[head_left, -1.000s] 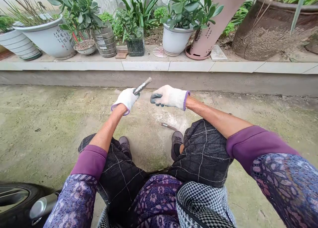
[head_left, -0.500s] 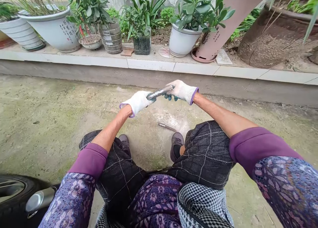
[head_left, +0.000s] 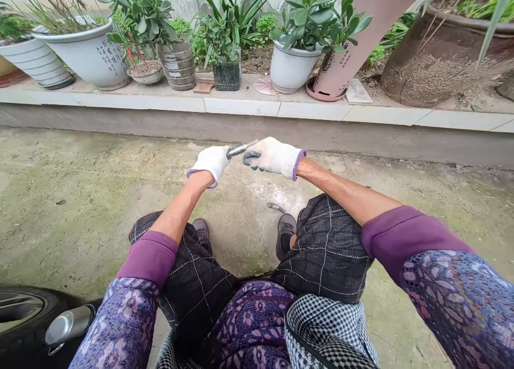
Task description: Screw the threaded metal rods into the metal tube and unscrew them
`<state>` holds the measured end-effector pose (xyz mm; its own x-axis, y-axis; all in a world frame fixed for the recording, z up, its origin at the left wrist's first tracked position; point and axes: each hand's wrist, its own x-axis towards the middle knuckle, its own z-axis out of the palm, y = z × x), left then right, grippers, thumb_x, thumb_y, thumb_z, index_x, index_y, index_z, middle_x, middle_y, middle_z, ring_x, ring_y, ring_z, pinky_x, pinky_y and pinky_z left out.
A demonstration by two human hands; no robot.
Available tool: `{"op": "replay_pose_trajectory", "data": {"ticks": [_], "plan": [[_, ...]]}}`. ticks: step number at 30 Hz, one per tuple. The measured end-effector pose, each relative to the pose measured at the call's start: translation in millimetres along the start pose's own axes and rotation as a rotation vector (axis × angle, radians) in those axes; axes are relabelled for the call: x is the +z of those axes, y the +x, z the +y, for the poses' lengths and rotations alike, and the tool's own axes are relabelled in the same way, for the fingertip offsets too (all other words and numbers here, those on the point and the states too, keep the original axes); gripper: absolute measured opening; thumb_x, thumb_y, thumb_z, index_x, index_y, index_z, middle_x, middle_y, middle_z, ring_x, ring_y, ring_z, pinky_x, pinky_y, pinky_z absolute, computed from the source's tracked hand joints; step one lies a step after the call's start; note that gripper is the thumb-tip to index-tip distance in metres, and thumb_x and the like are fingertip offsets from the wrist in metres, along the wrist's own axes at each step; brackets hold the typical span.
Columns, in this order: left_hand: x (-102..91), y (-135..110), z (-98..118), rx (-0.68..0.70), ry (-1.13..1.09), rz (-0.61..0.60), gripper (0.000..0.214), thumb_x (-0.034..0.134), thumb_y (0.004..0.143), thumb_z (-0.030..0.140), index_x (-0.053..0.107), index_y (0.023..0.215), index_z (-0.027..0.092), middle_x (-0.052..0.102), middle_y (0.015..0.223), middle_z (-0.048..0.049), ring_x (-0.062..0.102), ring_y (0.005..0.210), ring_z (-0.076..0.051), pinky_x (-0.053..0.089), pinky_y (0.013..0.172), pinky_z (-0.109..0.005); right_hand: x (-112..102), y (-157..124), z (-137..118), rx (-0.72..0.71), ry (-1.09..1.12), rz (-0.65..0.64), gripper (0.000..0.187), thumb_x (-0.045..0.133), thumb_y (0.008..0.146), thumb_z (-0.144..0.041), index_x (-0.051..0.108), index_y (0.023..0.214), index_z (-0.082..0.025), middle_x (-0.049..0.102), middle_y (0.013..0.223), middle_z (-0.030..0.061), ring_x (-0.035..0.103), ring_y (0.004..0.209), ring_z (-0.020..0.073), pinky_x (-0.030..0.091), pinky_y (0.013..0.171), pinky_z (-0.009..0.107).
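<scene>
Gripped in my left hand is one end of a slim, silvery metal rod with a rough, shiny surface. Its other end is blurred and runs up against my right hand, whose fingers are curled at it. Both hands wear white knit gloves with purple cuffs; dark grip coating shows on the right fingers. The rod slants up to the right above the concrete floor. A short, dark, rod-like piece lies on a pale, dusty patch of ground between my feet, nearer my right shoe.
A low tiled ledge runs across ahead, bearing potted plants, among them a white pot, a pink tall pot and a large brown pot. A vehicle wheel stands at the lower left, beside a metal cylinder.
My right hand has moved left and slightly down, closer to my left hand, so less of the rod shows between them. The piece on the ground looks shorter than before.
</scene>
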<state>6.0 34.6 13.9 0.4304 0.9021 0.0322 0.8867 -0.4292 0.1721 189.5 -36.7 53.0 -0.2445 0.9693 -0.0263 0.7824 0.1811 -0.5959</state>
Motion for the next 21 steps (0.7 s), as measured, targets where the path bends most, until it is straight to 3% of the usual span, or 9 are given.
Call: {"op": "replay_pose_trajectory", "data": {"ticks": [4,7,12,15,18,21], "plan": [[5.3,-8,6,0.188,0.298,-0.187,0.031,0.049,0.089,0.02,0.072,0.11,0.019,0.071,0.088,-0.0139,0.068,0.087,-0.027,0.049,0.079,-0.034,-9,7,13,-0.072,-0.243,0.046,0.013,0.065,0.078,-0.022,0.078,0.082,-0.02,0.069,0.068,0.0018,0.056,0.063,0.0137,0.037,0.056,0.027],[1.9,-15,13,0.252,0.298,-0.192,0.031,0.049,0.09,0.022,0.072,0.111,0.02,0.071,0.088,-0.0128,0.068,0.084,-0.026,0.048,0.077,-0.033,-14,12,27,-0.048,-0.196,0.005,0.017,0.062,0.077,-0.02,0.078,0.085,-0.018,0.068,0.067,0.0005,0.054,0.06,0.0117,0.038,0.055,0.025],[-12.5,-24,17,0.269,-0.121,-0.17,0.025,0.057,0.087,0.036,0.073,0.097,0.019,0.066,0.072,-0.0035,0.06,0.067,-0.017,0.044,0.063,-0.024,-15,15,40,0.011,0.227,-0.031,0.02,0.067,0.075,-0.025,0.076,0.089,-0.013,0.07,0.074,0.0034,0.055,0.055,0.0093,0.041,0.047,0.021],[-18.0,-28,17,0.179,-0.483,-0.135,0.027,0.062,0.084,0.036,0.071,0.1,0.016,0.059,0.065,-0.0007,0.051,0.054,-0.011,0.04,0.051,-0.021,-15,14,36,0.042,0.378,-0.006,0.025,0.074,0.075,-0.031,0.074,0.088,-0.01,0.071,0.077,0.0079,0.058,0.057,0.0104,0.043,0.044,0.02],[-18.9,-26,15,0.04,-0.721,-0.064,0.028,0.063,0.083,0.035,0.068,0.102,0.015,0.055,0.062,0.0001,0.044,0.046,-0.009,0.037,0.044,-0.019,-14,12,27,0.054,0.391,0.043,0.023,0.073,0.076,-0.029,0.074,0.09,-0.011,0.072,0.079,0.0086,0.061,0.059,0.0109,0.043,0.044,0.02],[-15.2,-16,8,-0.055,-0.76,0.023,0.026,0.061,0.083,0.034,0.067,0.1,0.016,0.054,0.061,-0.0001,0.041,0.043,-0.008,0.037,0.042,-0.02,-8,7,16,0.057,0.269,0.022,0.018,0.069,0.077,-0.022,0.076,0.09,-0.013,0.072,0.077,0.0066,0.061,0.059,0.0112,0.042,0.045,0.02]]}}
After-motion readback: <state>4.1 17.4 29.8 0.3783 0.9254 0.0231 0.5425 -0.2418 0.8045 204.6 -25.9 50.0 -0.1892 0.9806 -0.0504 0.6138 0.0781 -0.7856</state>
